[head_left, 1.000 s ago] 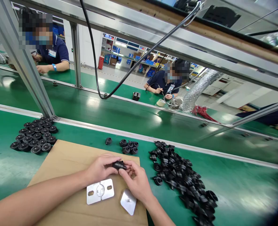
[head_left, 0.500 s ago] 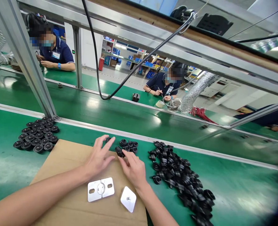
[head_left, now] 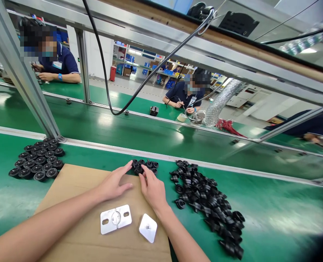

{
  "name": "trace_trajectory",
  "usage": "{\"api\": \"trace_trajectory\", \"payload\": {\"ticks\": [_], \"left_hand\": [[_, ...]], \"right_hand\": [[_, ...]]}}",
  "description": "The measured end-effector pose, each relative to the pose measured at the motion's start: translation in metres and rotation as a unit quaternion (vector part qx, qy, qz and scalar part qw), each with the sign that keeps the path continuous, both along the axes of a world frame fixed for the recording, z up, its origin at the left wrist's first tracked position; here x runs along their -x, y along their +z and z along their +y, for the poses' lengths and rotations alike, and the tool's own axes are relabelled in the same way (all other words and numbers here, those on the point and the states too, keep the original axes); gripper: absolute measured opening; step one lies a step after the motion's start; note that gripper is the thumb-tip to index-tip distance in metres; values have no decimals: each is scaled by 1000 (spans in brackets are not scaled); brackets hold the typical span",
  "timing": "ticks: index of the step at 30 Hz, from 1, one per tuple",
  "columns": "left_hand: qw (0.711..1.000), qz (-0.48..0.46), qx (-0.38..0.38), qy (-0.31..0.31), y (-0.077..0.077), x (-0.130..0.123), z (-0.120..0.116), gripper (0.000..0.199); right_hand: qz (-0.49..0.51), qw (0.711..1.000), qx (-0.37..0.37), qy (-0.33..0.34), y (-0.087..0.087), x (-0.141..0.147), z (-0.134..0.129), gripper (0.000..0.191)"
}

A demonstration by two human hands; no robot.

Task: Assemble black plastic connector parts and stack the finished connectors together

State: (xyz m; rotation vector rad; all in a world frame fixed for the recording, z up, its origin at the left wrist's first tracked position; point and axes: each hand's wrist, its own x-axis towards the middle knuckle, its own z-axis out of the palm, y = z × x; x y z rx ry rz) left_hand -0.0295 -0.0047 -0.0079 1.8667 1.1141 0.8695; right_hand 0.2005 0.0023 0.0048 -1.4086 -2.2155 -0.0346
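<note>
Both hands have moved away from me to twelve o'clock, and the lone black part now sits against the small cluster. Left hand [head_left: 113,183]: fingers apart, forefinger touching the cluster's left edge. Right hand [head_left: 153,187]: thumb and forefinger nearly together at the nearest black part [head_left: 138,170]; I cannot tell whether they pinch it. Light fingertips and a steady left finger should, I judge, keep its neighbours from tipping. Under my forearms lies brown cardboard [head_left: 65,182] on a green table [head_left: 273,218], a metal plate [head_left: 106,222] at six o'clock. Masked co-workers sit beyond, at eleven [head_left: 65,65] and one [head_left: 181,92].
</note>
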Motion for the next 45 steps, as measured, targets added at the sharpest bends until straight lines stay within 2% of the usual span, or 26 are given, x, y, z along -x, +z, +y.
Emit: {"api": "trace_trajectory", "payload": {"ticks": [4, 9, 12, 14, 16, 18, 20, 22, 24, 25, 27, 29, 33, 37, 40, 43, 45], "left_hand": [[1000, 9, -27, 0, -2, 0, -1, 81], [998, 17, -50, 17, -5, -2, -4, 80], [992, 97, -79, 33, 7, 2, -3, 80], [980, 171, -96, 43, 23, 12, 3, 68], [964, 235, -98, 71, 44, 31, 15, 46], [943, 295, -80, 134, 66, 61, 28, 27], [905, 362, -44, 221, 84, 97, 37, 20], [855, 421, 5, 304, 96, 133, 39, 21], [811, 462, 58, 355, 101, 163, 37, 24], [798, 474, 83, 361, 102, 175, 35, 24], [790, 491, 114, 349, 97, 192, 35, 24], [795, 502, 120, 319, 89, 203, 40, 26], [810, 518, 95, 259, 73, 204, 54, 33], [813, 527, 70, 236, 68, 190, 56, 31], [826, 515, 63, 219, 66, 170, 53, 23], [855, 481, 43, 189, 66, 141, 50, 21], [875, 453, 26, 168, 68, 119, 45, 19]], "right_hand": [[6, 1000, 2, 6, 7, -7, 0, 33], [-12, 998, 17, 57, 7, -9, 3, 36], [5, 998, 10, 65, 14, -16, 5, 37], [11, 1000, -13, 25, 20, -33, 8, 37], [-12, 996, -37, -82, 22, -61, 15, 42], [-61, 981, -16, -183, 17, -93, 28, 49], [-81, 971, 46, -221, 10, -120, 42, 53], [-86, 962, 96, -241, 7, -135, 49, 56], [-82, 957, 128, -247, 12, -136, 47, 53], [-75, 957, 137, -244, 18, -134, 43, 50], [-55, 959, 151, -234, 31, -127, 34, 41], [-42, 960, 138, -242, 42, -123, 27, 37], [-57, 949, 137, -277, 50, -130, 22, 31], [-58, 942, 165, -287, 47, -134, 21, 34], [-60, 937, 183, -291, 41, -127, 22, 40], [-75, 939, 192, -276, 35, -120, 22, 28], [-79, 938, 195, -274, 33, -117, 21, 28]]}}
